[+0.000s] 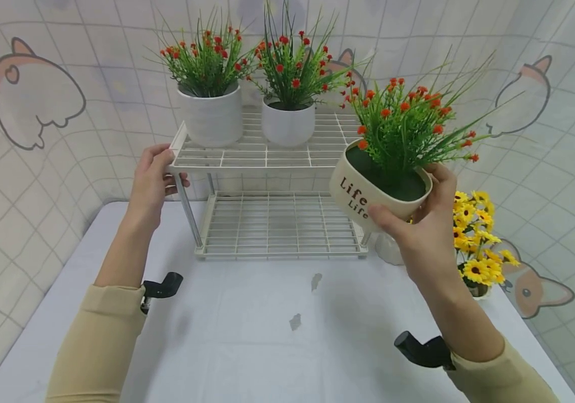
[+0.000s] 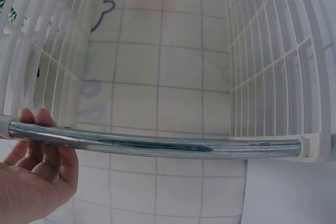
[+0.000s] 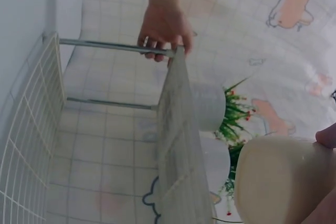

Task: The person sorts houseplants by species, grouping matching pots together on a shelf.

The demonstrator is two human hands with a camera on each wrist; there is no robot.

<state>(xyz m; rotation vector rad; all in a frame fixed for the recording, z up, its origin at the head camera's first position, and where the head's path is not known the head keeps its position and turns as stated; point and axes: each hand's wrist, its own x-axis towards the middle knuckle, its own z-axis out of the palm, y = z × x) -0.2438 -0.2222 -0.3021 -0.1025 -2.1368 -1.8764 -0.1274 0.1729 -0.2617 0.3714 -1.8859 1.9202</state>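
Note:
My right hand (image 1: 428, 232) holds a cream flowerpot (image 1: 355, 196) lettered "Life", its thumb on the front and fingers round the far side. Grass and red flowers (image 1: 403, 120) fill the pot, which is tilted in the air beside the right end of a white two-tier wire rack (image 1: 267, 167). The right wrist view shows the pot's smooth underside (image 3: 278, 182). My left hand (image 1: 151, 179) grips the rack's upper front-left corner; in the left wrist view its fingers curl round the metal post (image 2: 157, 146). Two white pots (image 1: 211, 120) with similar plants stand on the top tier.
Yellow flowers (image 1: 478, 240) in a small pot stand on the table right of the rack. A white pot (image 1: 389, 250), partly hidden by my right hand, is beside the rack's foot. The white table (image 1: 247, 336) has two grey marks; a patterned wall covering (image 1: 116, 101) hangs behind.

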